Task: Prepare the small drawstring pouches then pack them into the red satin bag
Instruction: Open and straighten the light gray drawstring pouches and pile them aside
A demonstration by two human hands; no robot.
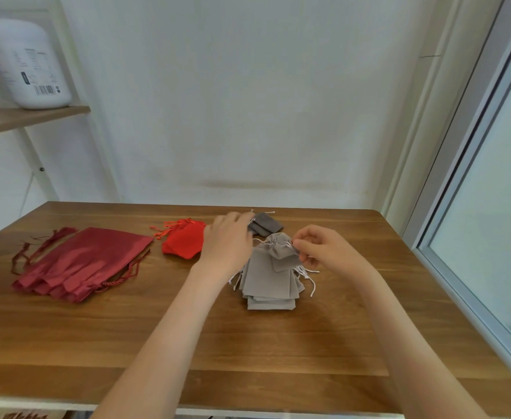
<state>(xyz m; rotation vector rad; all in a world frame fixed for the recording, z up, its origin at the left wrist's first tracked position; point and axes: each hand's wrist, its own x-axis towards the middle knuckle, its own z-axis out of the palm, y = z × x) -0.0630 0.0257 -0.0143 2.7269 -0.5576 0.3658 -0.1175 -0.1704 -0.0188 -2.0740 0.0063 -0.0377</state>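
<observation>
Near edge of the wooden table (248, 343) is showing both forearms reaching in. Just beyond them a stack of light grey drawstring pouches (267, 285) is lying flat, white cords (307, 276) trailing off its right side. The top grey pouch (281, 252) is sitting on that stack with its neck gathered, so I'm reading the step as cinching it. The right hand (326, 249) is pinching at the neck on the cord side, thumb and forefinger closed and the other fingers loosely curled. The left hand (228, 240) is showing only its back, fingers curled forward. A cord is running from the neck toward it, but I can't tell if it's gripping anything. To do it well, I'd be pulling both cords outward evenly while the neck is held, stopping once the gathers are closing, and keeping the stack underneath from sliding. Risk: one-sided pull is skewing the neck or dragging the pouch off. Left of the hands, small red pouches (184, 240) are piled. Further left, the red satin bags (81, 261) are lying fanned and flat, mouths not visibly open, well apart from the grey stack, so packing isn't starting yet. Beyond the left fingertips, dark grey pouches (266, 223) are lying near the back edge. Far left, a white jug (25, 63) is standing on a shelf (30, 116).
</observation>
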